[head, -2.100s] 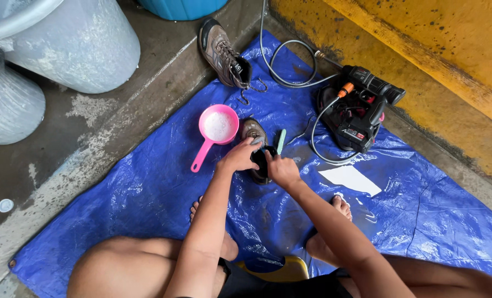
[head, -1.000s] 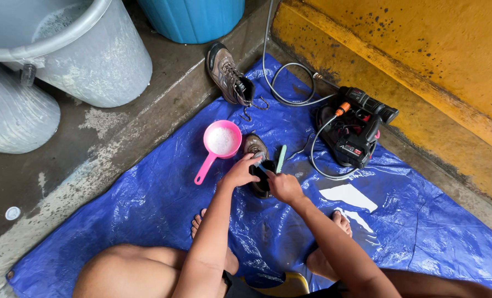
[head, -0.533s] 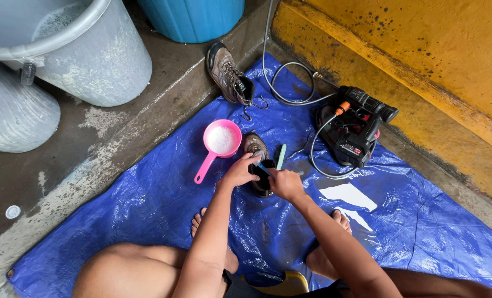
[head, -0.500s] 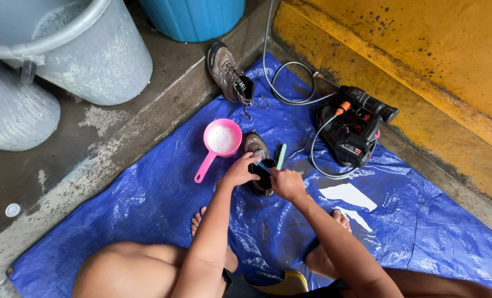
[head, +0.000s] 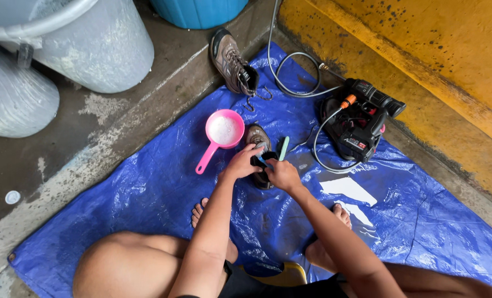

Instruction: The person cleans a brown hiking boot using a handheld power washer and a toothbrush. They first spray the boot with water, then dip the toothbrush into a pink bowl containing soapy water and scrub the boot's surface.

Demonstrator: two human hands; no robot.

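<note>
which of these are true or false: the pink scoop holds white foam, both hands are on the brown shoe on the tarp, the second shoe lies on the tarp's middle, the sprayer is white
1. The pink plastic scoop holds white foam. True.
2. The left hand and right hand both meet at the brown shoe on the blue plastic tarp. True.
3. The second brown laced shoe lies in the tarp's middle. False: it sits at the tarp's far edge, partly on concrete.
4. The handheld sprayer with its grey hose is white. False: it is black with orange and red parts.

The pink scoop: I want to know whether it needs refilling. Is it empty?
No, the pink scoop holds white foamy liquid, standing on the blue tarp.
</note>
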